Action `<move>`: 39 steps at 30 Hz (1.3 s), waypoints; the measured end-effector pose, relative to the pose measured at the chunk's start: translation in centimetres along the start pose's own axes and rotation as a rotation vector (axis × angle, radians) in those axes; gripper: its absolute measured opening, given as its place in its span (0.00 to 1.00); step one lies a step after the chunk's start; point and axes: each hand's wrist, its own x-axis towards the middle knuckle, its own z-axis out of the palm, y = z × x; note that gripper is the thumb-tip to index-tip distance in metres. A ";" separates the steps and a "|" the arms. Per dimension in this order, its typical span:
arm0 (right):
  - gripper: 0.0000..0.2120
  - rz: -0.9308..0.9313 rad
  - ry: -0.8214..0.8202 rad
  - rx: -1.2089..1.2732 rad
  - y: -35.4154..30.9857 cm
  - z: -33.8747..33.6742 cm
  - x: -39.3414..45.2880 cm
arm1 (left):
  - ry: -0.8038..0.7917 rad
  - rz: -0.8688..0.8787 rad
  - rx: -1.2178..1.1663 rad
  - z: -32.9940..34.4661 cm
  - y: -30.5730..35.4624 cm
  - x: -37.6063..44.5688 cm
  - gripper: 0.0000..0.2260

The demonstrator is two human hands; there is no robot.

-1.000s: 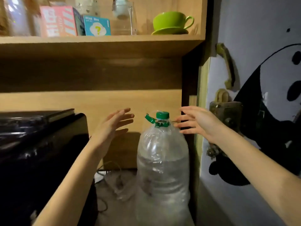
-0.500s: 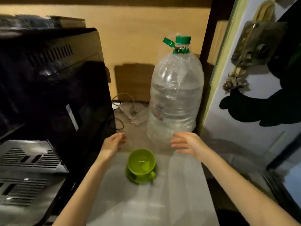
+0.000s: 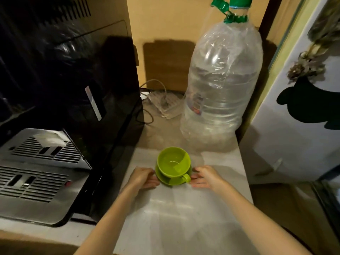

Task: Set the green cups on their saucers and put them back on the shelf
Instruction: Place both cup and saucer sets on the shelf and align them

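Note:
A green cup (image 3: 173,161) stands upright on its green saucer (image 3: 165,180) on the pale counter (image 3: 184,214), with the handle turned toward me and to the right. My left hand (image 3: 142,177) rests at the saucer's left edge, fingertips touching or nearly touching it. My right hand (image 3: 205,176) is at the saucer's right edge, beside the cup's handle. Both hands have their fingers spread and flat, with no closed hold on the saucer. The shelf is out of view.
A big clear water bottle (image 3: 220,85) with a green cap stands just behind the cup. A black machine (image 3: 70,85) with a metal grille tray (image 3: 36,172) fills the left side. Cables and a power strip (image 3: 161,103) lie at the back. A white door (image 3: 294,126) closes the right.
My view has dropped from the shelf to the counter. Both hands have come down and in from beside the bottle to the two sides of the saucer.

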 end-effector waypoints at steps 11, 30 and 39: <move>0.12 -0.062 0.019 -0.107 -0.2 1.0 1.3 | -0.067 0.108 0.067 0.7 -0.7 1.0 0.07; 0.09 -0.304 -0.044 0.045 -10.4 -2.5 -7.4 | -0.351 0.398 -0.115 1.3 9.7 -6.0 0.17; 0.03 -0.656 -0.004 0.205 -21.2 -4.0 -17.9 | -0.449 0.690 -0.186 1.8 21.2 -15.0 0.07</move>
